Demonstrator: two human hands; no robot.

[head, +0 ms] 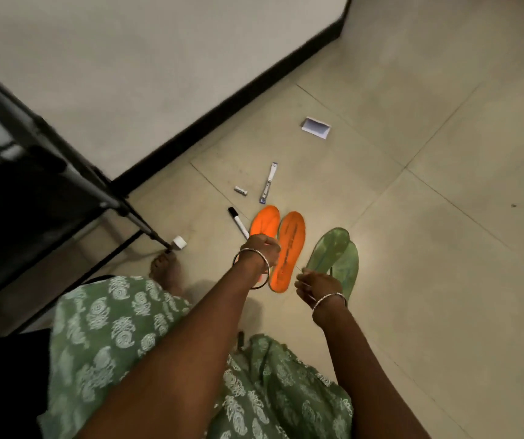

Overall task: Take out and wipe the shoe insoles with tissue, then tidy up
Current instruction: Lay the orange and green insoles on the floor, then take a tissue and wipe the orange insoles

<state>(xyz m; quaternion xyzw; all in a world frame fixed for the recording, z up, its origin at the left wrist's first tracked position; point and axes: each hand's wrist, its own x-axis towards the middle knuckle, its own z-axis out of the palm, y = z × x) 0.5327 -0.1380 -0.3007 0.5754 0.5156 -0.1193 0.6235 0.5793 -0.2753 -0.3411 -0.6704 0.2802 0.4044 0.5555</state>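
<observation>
Four insoles are out of their shoes on the tiled floor [428, 248] — two orange insoles [290, 245] laid side by side, two green insoles [333, 248] overlapped and pinched at the heel by the right hand [317, 288]. The left hand [262, 248] is curled over one orange heel; what it holds cannot be told. No tissue is seen — wiping and tidying are judged outstanding. A marker [238, 222] is strewn near the black-skirted wall [127, 74].

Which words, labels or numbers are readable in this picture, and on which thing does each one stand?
None can be read.
Right orange insole: dark print along its length, too blurred.
Blue and white pack on the floor: print too small.
</observation>
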